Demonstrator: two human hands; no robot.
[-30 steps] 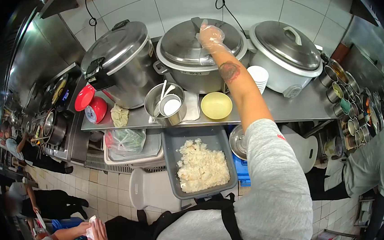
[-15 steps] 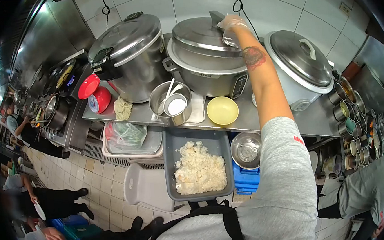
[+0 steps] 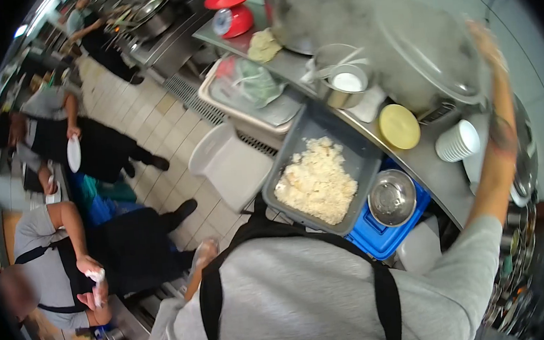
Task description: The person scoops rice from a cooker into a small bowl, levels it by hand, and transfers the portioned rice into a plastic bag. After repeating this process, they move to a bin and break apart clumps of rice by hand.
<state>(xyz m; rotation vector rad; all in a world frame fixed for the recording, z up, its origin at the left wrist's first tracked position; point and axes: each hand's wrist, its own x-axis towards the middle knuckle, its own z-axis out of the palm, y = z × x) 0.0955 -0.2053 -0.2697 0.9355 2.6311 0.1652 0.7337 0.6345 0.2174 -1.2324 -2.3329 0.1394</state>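
Against the far side of my right hand (image 3: 487,44), in a clear plastic glove, is the steel lid (image 3: 432,52) of the rice cooker. The lid is tilted up, its broad face towards me, and the hand grips it from behind; the handle is hidden. Steam drifts over the cooker and blurs its body. Low at my side hangs my left hand (image 3: 205,252), also gloved, fingers loosely out and nothing seen in it. In front of me a grey tub (image 3: 274,192) holds a mound of white rice (image 3: 318,182).
On the steel counter are a yellow bowl (image 3: 399,127), stacked white cups (image 3: 458,140), a steel pot (image 3: 343,94) and a red scale (image 3: 232,20). A steel bowl (image 3: 392,197) sits on a blue lid (image 3: 380,241). A grey chair (image 3: 230,164) stands left; several co-workers are behind it.
My right hand has raised the lid off the cooker and tilted it, and steam has come out. My view has turned, bringing my left hand and the stacked cups into sight.
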